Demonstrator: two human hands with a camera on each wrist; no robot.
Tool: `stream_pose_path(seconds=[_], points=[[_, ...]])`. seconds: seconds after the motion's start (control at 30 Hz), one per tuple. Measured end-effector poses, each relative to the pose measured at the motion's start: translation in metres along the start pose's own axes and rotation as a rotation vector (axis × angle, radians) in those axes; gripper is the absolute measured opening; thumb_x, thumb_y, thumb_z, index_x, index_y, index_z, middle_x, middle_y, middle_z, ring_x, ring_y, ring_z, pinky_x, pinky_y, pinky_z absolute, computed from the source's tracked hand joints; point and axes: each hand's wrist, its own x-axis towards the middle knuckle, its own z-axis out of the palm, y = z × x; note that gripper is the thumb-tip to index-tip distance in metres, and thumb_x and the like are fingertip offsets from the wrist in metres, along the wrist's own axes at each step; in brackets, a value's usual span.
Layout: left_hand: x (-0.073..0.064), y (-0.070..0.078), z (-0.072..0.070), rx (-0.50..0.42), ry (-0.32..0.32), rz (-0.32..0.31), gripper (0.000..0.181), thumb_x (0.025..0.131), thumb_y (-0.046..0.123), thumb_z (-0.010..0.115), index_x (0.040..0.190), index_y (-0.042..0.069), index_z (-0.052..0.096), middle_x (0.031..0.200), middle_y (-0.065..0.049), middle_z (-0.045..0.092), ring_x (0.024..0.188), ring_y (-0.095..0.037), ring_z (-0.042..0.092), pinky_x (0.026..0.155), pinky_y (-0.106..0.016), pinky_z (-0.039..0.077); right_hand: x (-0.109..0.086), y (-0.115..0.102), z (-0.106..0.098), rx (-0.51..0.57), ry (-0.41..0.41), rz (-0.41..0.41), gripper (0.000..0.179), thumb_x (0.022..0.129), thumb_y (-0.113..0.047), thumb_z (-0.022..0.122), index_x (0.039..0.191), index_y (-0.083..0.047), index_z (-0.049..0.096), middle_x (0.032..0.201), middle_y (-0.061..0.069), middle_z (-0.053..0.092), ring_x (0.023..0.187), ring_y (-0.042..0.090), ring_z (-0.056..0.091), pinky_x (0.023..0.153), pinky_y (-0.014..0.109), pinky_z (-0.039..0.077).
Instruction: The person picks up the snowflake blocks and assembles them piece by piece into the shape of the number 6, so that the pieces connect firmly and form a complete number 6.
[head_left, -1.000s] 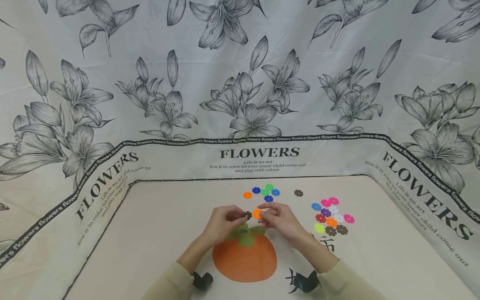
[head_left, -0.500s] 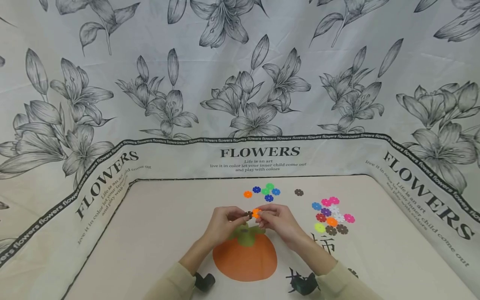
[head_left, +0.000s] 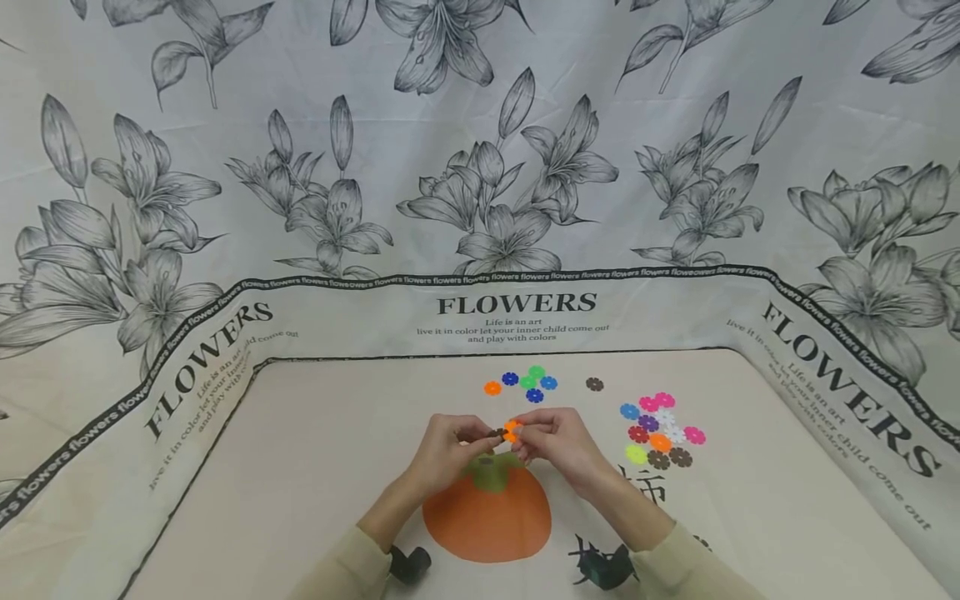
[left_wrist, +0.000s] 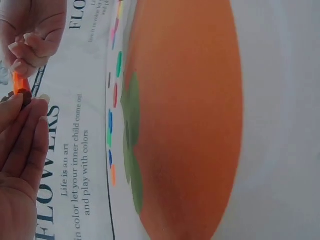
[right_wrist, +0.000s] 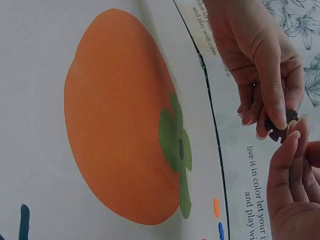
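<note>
Over the tabletop in the head view, my left hand (head_left: 448,450) pinches a brown notched snowflake disc (right_wrist: 276,131) between thumb and fingers. My right hand (head_left: 558,440) pinches an orange snowflake disc (head_left: 512,430) facing it. In the left wrist view the orange disc (left_wrist: 20,82) stands upright against the brown disc (left_wrist: 24,96), their edges meeting at about a right angle. Fingertips of both hands are almost together and cover parts of both discs.
An orange persimmon picture (head_left: 487,517) with green leaves lies on the pale tabletop below the hands. Loose coloured discs (head_left: 660,442) lie to the right, with a smaller group (head_left: 528,382) farther back. One brown disc (head_left: 595,384) lies apart. Flower-printed cloth (head_left: 517,200) hangs behind.
The two discs, apart a second ago, have come together. My right hand has moved slightly left with the orange disc, which now overlaps the brown one. The loose discs stay put.
</note>
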Motion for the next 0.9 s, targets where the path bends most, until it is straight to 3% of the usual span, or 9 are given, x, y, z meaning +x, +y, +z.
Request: stream_pose_path(seconds=[0.17, 0.3, 0.4, 0.6, 0.7, 0.83, 0.9], points=[[0.0, 0.0, 0.003, -0.002, -0.018, -0.012, 0.007, 0.093, 0.013, 0.077, 0.097, 0.008, 0.08, 0.092, -0.011, 0.078, 0.079, -0.009, 0.073, 0.074, -0.025, 0.06, -0.002, 0.0, -0.002, -0.042, -0.007, -0.002, 0.028, 0.099, -0.005, 0.062, 0.121, 0.012, 0.065, 0.089, 0.019, 0.074, 0.074, 0.021, 0.07, 0.077, 0.034, 0.062], [0.001, 0.0, 0.003, 0.019, -0.038, -0.043, 0.009, 0.093, 0.014, 0.076, 0.101, 0.011, 0.08, 0.095, -0.002, 0.078, 0.082, -0.009, 0.073, 0.077, -0.025, 0.06, 0.0, -0.001, -0.002, -0.112, -0.027, -0.024, 0.027, 0.1, -0.009, 0.062, 0.12, 0.009, 0.066, 0.094, 0.024, 0.073, 0.076, 0.024, 0.071, 0.078, 0.036, 0.062], [-0.001, -0.002, 0.004, 0.061, -0.087, -0.069, 0.012, 0.096, 0.018, 0.074, 0.105, 0.013, 0.079, 0.096, 0.004, 0.077, 0.086, -0.007, 0.072, 0.08, -0.025, 0.059, 0.0, -0.002, -0.001, -0.145, -0.033, -0.023, 0.028, 0.101, -0.013, 0.064, 0.119, 0.007, 0.068, 0.094, 0.024, 0.073, 0.075, 0.022, 0.069, 0.077, 0.037, 0.061], [0.002, -0.001, 0.005, 0.094, -0.159, -0.074, 0.019, 0.101, 0.024, 0.068, 0.112, 0.013, 0.078, 0.102, -0.001, 0.077, 0.091, -0.009, 0.07, 0.083, -0.025, 0.058, 0.002, -0.001, -0.008, -0.185, -0.027, -0.006, 0.031, 0.104, -0.022, 0.062, 0.119, 0.005, 0.068, 0.09, 0.021, 0.071, 0.073, 0.021, 0.067, 0.073, 0.034, 0.061], [0.004, -0.001, 0.003, 0.068, -0.144, -0.098, 0.019, 0.101, 0.024, 0.067, 0.112, 0.013, 0.078, 0.101, 0.001, 0.077, 0.091, -0.015, 0.071, 0.081, -0.026, 0.058, 0.005, 0.0, -0.014, -0.293, 0.038, -0.002, 0.03, 0.105, -0.024, 0.059, 0.117, 0.002, 0.07, 0.089, 0.019, 0.071, 0.071, 0.022, 0.066, 0.069, 0.031, 0.058], [0.003, -0.003, 0.001, -0.007, -0.116, -0.156, 0.014, 0.099, 0.025, 0.07, 0.108, 0.016, 0.075, 0.097, 0.003, 0.076, 0.091, -0.021, 0.073, 0.08, -0.027, 0.059, 0.008, 0.007, -0.027, -0.554, 0.156, 0.01, 0.022, 0.101, -0.019, 0.063, 0.111, -0.001, 0.072, 0.083, 0.011, 0.068, 0.07, 0.019, 0.06, 0.063, 0.029, 0.049], [0.002, -0.005, 0.001, -0.054, -0.108, -0.185, 0.013, 0.099, 0.024, 0.071, 0.107, 0.015, 0.074, 0.095, 0.002, 0.076, 0.092, -0.024, 0.074, 0.082, -0.03, 0.06, 0.009, 0.013, -0.033, -0.673, 0.176, 0.026, 0.02, 0.097, -0.015, 0.068, 0.111, -0.001, 0.071, 0.081, 0.007, 0.063, 0.07, 0.019, 0.055, 0.062, 0.03, 0.046]])
